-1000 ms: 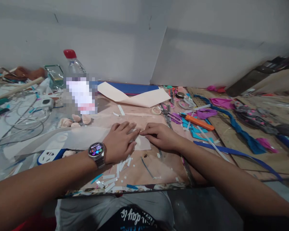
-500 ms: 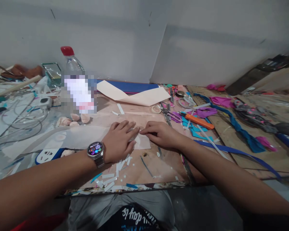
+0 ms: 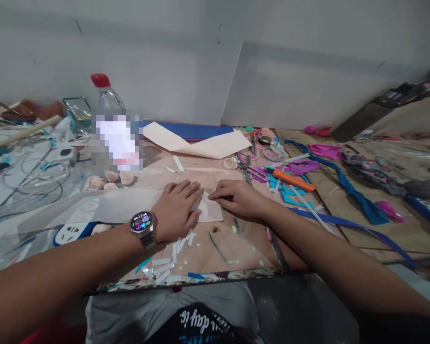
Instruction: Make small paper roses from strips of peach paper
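Note:
A long, thin whitish sheet (image 3: 129, 203) lies across the table, see-through toward its left part. My left hand (image 3: 175, 208), with a smartwatch (image 3: 142, 223) on the wrist, rests palm down on this sheet with its fingers stretched out. Close by on the right, my right hand (image 3: 236, 198) is at the sheet's right end. Its fingers are curled and closed, with the index fingertip touching the sheet. Whatever may be between the right thumb and fingers is hidden. A folded cream paper strip (image 3: 200, 150) lies farther back.
Behind on the left stand a red-capped bottle (image 3: 109, 95) and a blurred-out bright object (image 3: 118, 138). A power strip (image 3: 71, 233) lies by my left forearm. To the right are scissors (image 3: 249, 169), an orange cutter (image 3: 294, 180) and a blue ribbon (image 3: 358, 231). White scraps (image 3: 163, 267) litter the front edge.
My left fingertips have drawn back slightly to the left, so the gap to my right hand is a little wider. The camera view has shifted slightly.

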Available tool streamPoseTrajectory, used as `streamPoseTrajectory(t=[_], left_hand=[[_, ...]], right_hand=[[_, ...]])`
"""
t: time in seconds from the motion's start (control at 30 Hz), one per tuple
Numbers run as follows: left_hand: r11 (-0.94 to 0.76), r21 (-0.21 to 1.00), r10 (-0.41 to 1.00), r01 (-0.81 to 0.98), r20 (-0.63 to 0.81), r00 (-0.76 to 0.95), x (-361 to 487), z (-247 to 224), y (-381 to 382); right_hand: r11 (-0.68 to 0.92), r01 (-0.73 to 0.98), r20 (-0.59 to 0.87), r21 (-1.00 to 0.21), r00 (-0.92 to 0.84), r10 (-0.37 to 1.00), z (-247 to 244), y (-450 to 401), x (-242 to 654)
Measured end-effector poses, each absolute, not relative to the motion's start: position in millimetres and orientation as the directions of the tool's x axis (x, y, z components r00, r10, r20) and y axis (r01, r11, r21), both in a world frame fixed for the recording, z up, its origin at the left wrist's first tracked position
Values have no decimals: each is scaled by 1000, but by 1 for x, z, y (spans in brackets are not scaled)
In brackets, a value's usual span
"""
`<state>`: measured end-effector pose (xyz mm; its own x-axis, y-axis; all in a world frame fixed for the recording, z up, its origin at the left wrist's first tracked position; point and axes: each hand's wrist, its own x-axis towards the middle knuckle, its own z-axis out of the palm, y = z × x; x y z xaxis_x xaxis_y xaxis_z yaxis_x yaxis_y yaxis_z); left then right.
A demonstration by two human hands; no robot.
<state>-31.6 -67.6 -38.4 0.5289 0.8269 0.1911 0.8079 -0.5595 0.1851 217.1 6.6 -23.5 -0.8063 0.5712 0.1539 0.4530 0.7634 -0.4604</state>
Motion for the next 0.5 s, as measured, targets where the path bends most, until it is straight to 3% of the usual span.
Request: streamPoseTrajectory(t=[0.3,0.5], left_hand=[[-591,202,806,781,184,562,-33,-31,-64],[-611,193,791,767,137,596,-40,-33,-58]], right_hand=[[788,378,189,-486,-835,517,-9,-13,207],[889,220,110,-400,-952,285,6,-64,181]])
